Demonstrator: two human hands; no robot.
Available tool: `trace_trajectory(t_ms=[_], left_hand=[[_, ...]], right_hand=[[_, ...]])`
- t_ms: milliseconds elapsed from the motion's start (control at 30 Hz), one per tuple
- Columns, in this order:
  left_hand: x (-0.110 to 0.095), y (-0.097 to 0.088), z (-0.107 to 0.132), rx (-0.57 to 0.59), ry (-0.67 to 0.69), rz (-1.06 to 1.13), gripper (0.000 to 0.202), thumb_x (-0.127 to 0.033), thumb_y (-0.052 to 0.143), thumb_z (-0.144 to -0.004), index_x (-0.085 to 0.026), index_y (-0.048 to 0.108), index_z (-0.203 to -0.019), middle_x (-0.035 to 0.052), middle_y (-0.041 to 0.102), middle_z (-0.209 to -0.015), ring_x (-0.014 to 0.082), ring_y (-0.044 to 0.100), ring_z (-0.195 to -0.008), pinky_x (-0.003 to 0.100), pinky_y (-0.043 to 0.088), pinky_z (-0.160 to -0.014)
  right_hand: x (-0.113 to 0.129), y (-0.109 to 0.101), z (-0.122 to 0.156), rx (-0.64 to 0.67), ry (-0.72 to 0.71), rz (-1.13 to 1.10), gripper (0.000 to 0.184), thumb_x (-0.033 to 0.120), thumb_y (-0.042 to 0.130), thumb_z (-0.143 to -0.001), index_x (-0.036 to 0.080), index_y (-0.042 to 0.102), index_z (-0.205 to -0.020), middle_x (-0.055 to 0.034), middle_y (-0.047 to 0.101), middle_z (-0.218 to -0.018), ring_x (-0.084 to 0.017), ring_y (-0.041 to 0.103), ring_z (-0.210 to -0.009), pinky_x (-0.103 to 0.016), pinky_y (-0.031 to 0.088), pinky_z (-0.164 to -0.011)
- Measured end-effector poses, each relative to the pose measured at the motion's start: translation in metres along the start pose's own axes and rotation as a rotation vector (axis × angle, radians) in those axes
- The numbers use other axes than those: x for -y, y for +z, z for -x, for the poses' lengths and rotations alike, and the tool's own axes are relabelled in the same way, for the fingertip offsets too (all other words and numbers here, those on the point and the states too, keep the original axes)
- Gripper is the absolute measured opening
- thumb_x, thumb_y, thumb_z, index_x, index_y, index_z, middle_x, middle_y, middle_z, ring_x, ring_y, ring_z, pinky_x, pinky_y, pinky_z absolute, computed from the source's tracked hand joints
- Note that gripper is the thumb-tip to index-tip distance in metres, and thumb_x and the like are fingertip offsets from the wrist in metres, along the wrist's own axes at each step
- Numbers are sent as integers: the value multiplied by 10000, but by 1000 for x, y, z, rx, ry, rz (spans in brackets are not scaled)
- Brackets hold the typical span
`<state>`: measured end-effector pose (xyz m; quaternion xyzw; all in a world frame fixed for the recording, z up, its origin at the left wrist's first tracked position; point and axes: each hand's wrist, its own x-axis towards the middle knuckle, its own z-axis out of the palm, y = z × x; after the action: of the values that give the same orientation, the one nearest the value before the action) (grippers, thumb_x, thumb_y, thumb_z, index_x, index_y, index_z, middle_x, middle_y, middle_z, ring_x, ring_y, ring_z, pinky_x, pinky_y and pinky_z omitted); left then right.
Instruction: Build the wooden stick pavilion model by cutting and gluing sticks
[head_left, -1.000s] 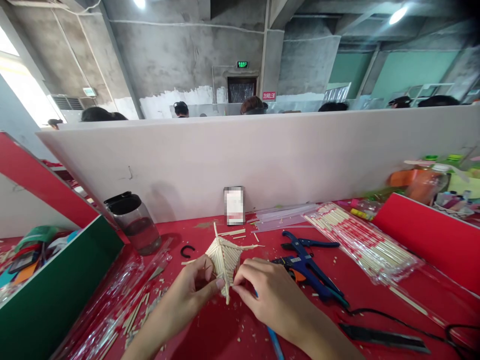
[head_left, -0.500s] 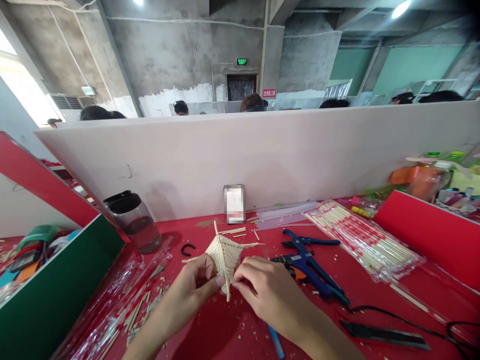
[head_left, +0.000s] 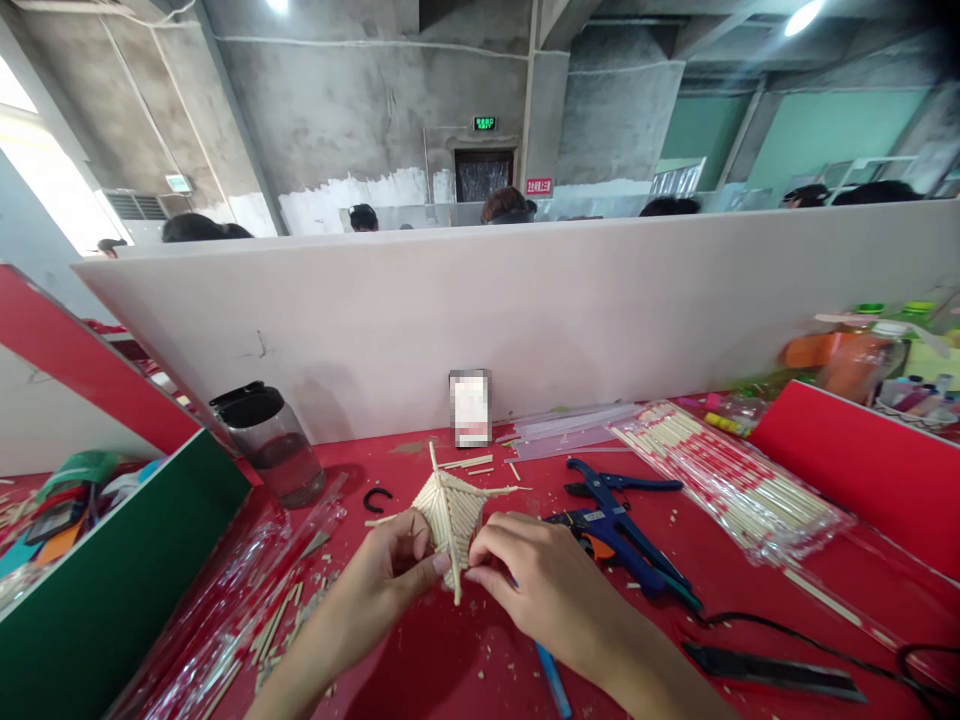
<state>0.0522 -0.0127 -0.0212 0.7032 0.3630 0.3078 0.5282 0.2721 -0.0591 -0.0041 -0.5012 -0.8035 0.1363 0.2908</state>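
My left hand [head_left: 396, 578] clamps the stick model [head_left: 459, 510]; my right hand [head_left: 534, 578], grip indeterminate, apparently adjusts its near edge. Next move requires steady left-side support.

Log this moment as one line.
left hand: holding stick model; right hand: fingertips at model's edge; blue tools: on red table

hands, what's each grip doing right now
Left hand: closed, holding the stick model between thumb and fingers.
Right hand: closed in a pinch at the stick model's right side; whether it holds anything cannot be told.
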Motion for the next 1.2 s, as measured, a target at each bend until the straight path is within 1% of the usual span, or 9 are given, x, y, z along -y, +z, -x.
trace_trajectory(t_ms=[133,233,400,633,800,900,1000,1100,1200], left_hand=[[-1,-1,0,21,-11,23,361,-383,654,-984,-231,408,-768,-52,491,-723,124,452,-641,246,357,-605],[-1,-2,0,47,-23,44,341,-382,644,-993,-228,424,-783,-35,546,-744,131,493,-662,251,369,-620],[1,-4,1,70,-35,67,317,-381,637,-1002,-227,435,-812,-15,598,-776,139,516,-691,253,371,-634],[3,-4,1,64,-31,53,314,-376,637,-1002,-227,439,-809,-15,595,-775,138,518,-691,253,372,-632],[2,-4,1,62,-35,64,319,-371,648,-994,-224,441,-801,-28,562,-762,133,501,-682,251,381,-640],[4,-4,1,68,-37,65,327,-378,646,-994,-226,432,-799,-22,568,-772,136,504,-689,253,379,-638],[7,-5,0,58,-22,34,321,-380,645,-994,-224,441,-802,-25,551,-772,134,487,-683,252,371,-632],[9,-5,-1,50,-16,25,317,-378,649,-991,-221,450,-800,-37,520,-761,129,468,-671,252,371,-632],[8,-5,-1,52,-20,44,324,-384,650,-989,-223,443,-798,-43,503,-757,129,468,-674,251,374,-632]], right_hand=[[-3,-8,-1,15,53,-11,158,94,759,-890,229,681,-860,31,725,-869,-164,668,-803,-265,408,-709],[-1,-10,-2,26,109,-87,152,99,756,-895,226,695,-836,36,739,-851,-157,674,-788,-256,413,-705],[3,-4,-4,29,172,-231,153,90,762,-882,224,723,-820,43,764,-842,-144,692,-786,-235,434,-719],[1,3,-4,-3,189,-197,124,136,771,-883,232,723,-820,40,762,-829,-157,684,-776,-247,408,-695],[1,-2,-5,31,180,-235,119,143,736,-918,230,731,-838,38,766,-856,-149,690,-801,-235,421,-723],[1,-5,-5,63,174,-242,117,138,753,-905,236,738,-843,44,772,-879,-146,700,-826,-226,427,-745],[-1,-2,-4,58,139,-151,86,178,789,-889,235,736,-851,36,760,-878,-158,699,-829,-237,417,-735],[-5,5,-2,33,47,-19,59,209,767,-918,226,723,-883,17,738,-889,-174,695,-828,-257,394,-706],[-8,10,-1,6,-8,48,56,203,737,-943,223,707,-899,14,726,-893,-174,691,-824,-266,380,-693]])
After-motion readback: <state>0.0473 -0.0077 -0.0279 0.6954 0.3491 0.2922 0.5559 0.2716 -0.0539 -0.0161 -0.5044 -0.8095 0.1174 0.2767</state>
